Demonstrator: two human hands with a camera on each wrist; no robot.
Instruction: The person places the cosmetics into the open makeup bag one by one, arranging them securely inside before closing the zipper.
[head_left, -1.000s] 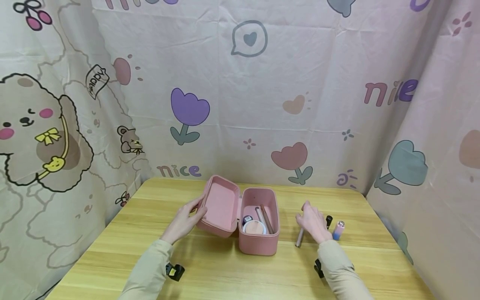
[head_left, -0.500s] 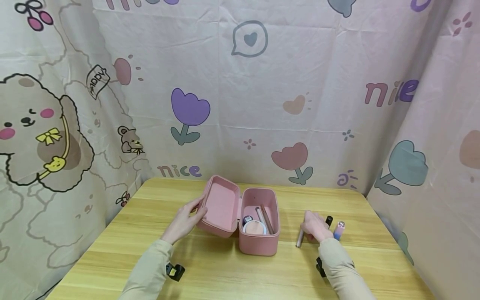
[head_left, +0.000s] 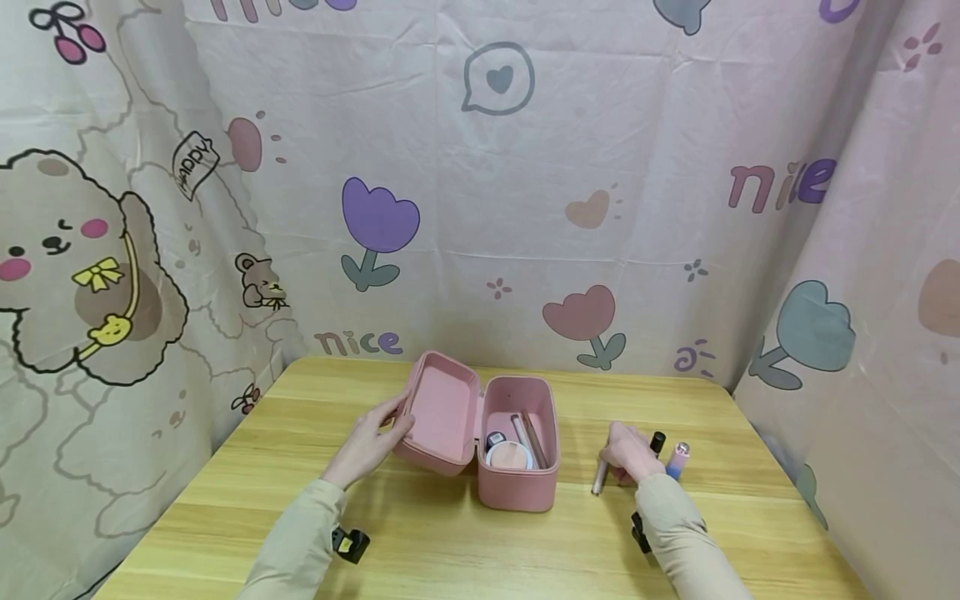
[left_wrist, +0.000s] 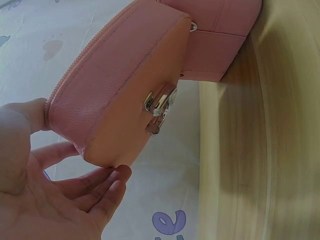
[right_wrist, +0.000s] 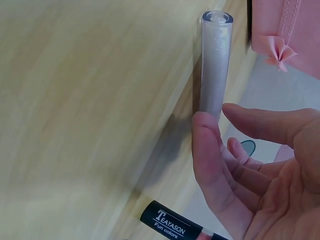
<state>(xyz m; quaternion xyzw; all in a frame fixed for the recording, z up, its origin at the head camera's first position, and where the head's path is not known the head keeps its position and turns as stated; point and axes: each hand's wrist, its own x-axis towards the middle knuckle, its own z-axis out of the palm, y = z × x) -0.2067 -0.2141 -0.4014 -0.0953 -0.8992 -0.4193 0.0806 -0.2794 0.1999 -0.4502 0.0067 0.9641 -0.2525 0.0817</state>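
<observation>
Right hand (head_left: 630, 452) pinches tube (right_wrist: 215, 70) between thumb and forefinger; thinness probably asks for fingertips only. Tube is to right of case (head_left: 517, 492); whether it touches table (head_left: 450, 554), cannot tell. Black-capped tube (right_wrist: 172, 223) near same hand, pink-blue tube (head_left: 677, 462) just beyond. Left hand (head_left: 366, 444) grips lid (head_left: 441, 408) at outer end, likely to steady it tilted. Case stands open between hands; inside, compact (head_left: 507, 455), two pens (head_left: 536, 442) and small dark item (head_left: 495, 439) close together, perhaps because case is narrow.
</observation>
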